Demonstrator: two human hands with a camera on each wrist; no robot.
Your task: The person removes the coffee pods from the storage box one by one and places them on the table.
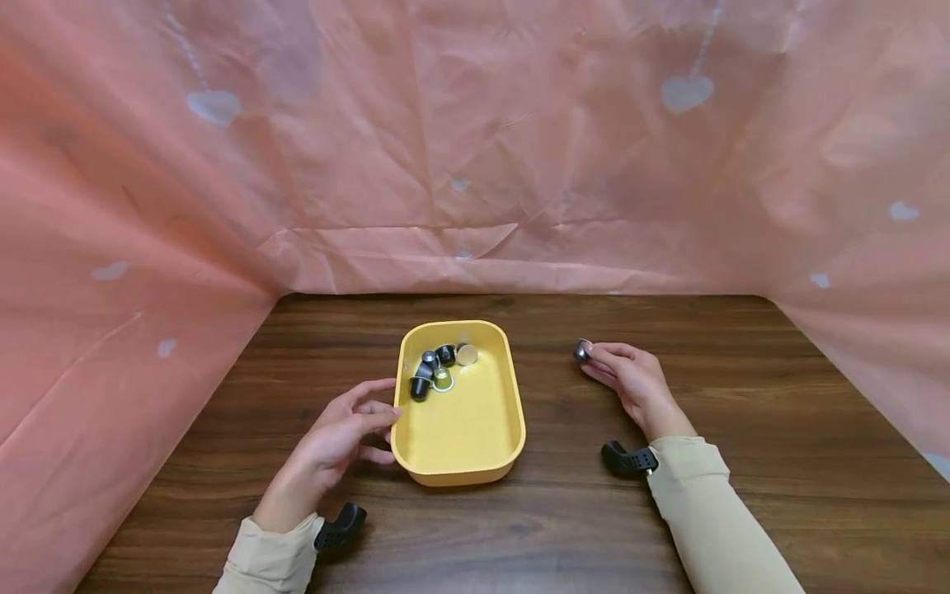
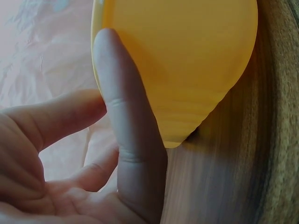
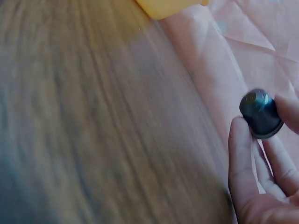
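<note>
A yellow tray (image 1: 475, 421) stands on the table in front of me, with several coffee capsules in its far left part. Among them are a green capsule (image 1: 443, 379), a black capsule (image 1: 420, 389) and one with its pale lid (image 1: 467, 355) showing. My left hand (image 1: 345, 433) holds the tray's left side, thumb at the rim, the other fingers spread along the outside. To the right of the tray, my right hand (image 1: 634, 379) pinches a dark, shiny coffee capsule (image 3: 260, 113) between thumb and fingertips, its domed end turned away from the palm.
The brown wooden table (image 1: 564, 528) is enclosed by pink cloth (image 1: 475, 148) with pale hearts at the back and both sides. Black wrist mounts (image 1: 627, 460) stick out below each hand, over the beige sleeves (image 1: 712, 503).
</note>
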